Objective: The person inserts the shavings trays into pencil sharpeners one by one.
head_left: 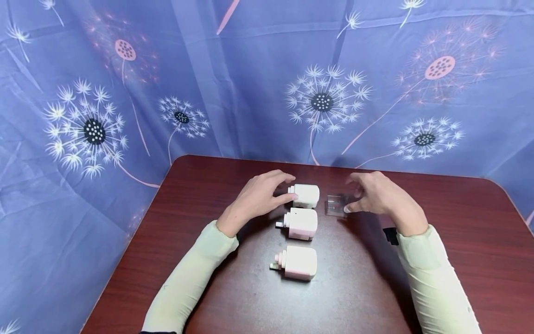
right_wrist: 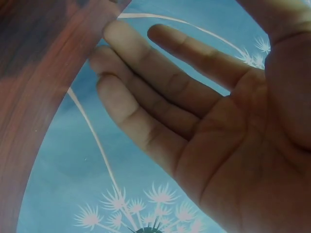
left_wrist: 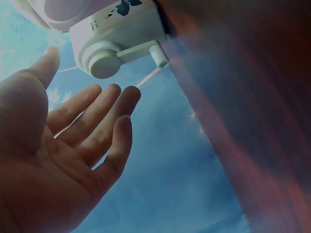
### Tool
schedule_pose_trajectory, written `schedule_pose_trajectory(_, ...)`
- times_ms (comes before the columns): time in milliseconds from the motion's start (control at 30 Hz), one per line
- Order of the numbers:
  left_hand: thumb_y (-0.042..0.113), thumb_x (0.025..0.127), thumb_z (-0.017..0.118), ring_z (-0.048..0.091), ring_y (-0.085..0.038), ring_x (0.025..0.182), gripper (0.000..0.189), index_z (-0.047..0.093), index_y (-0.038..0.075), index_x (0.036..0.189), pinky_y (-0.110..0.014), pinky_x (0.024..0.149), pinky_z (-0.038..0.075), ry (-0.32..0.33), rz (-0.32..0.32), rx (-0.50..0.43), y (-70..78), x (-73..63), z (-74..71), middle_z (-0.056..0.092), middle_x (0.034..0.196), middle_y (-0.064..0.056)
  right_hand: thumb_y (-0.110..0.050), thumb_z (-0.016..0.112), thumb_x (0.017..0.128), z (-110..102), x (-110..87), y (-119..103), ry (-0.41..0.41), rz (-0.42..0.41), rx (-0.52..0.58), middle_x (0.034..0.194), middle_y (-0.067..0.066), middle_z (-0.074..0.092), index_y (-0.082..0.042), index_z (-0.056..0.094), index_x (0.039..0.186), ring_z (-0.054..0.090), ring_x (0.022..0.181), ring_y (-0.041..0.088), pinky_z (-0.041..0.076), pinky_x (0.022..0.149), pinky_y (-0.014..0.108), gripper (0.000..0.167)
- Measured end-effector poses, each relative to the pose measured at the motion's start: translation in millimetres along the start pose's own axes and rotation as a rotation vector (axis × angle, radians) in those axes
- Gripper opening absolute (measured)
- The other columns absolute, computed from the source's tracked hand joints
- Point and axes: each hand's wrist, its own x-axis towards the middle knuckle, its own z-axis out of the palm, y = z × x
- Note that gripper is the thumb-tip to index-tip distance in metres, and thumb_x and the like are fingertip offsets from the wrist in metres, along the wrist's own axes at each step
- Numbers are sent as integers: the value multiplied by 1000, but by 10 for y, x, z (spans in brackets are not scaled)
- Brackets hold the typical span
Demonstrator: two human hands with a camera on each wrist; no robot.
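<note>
Pale left sleeve (head_left: 187, 278) nearest the camera; then left hand (head_left: 259, 194), fingers (left_wrist: 75, 105) parted wide beside the farthest of three white devices (head_left: 308, 195) lined up on the tabletop (head_left: 354, 292); next, clear box (head_left: 334, 205); lastly right hand (head_left: 378, 195), fingers (right_wrist: 167, 75) loosely wide, contact with the box unclear.

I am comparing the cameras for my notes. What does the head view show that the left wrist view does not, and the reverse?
Only the head view: the right hand, the clear tray by its thumb, and the pale sleeves.

Only the left wrist view: the palm side of the left hand and the dark print on a white device.

Both: the left hand, white devices near it, the table and the dandelion cloth.
</note>
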Motion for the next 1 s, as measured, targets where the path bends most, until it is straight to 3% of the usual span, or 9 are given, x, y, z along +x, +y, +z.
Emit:
schedule_pose_trajectory(300, 50, 99, 74, 64, -14, 127, 58, 63, 20, 148, -36, 103, 53, -58, -7, 16, 14, 65, 67, 67, 141, 3, -26, 100, 71, 88, 69, 2, -86, -19, 9, 85, 1, 71, 0, 70, 123, 66, 80, 13, 57, 82, 46, 66)
schedule_pose_trajectory(500, 47, 99, 74, 65, -15, 126, 57, 63, 20, 148, -37, 103, 53, -74, 1, 17, 11, 75, 91, 67, 140, 2, -26, 101, 69, 143, 114, -26, -121, 2, -17, 81, 0, 67, -1, 70, 119, 62, 76, 11, 55, 81, 43, 64)
schedule_pose_trajectory(1000, 46, 100, 73, 65, -14, 126, 55, 64, 20, 147, -36, 102, 54, -80, -1, 17, 3, 92, 156, 67, 140, 2, -23, 101, 67, 254, 99, 53, -94, 21, -30, 77, -2, 64, 0, 68, 108, 61, 72, 13, 55, 74, 40, 57)
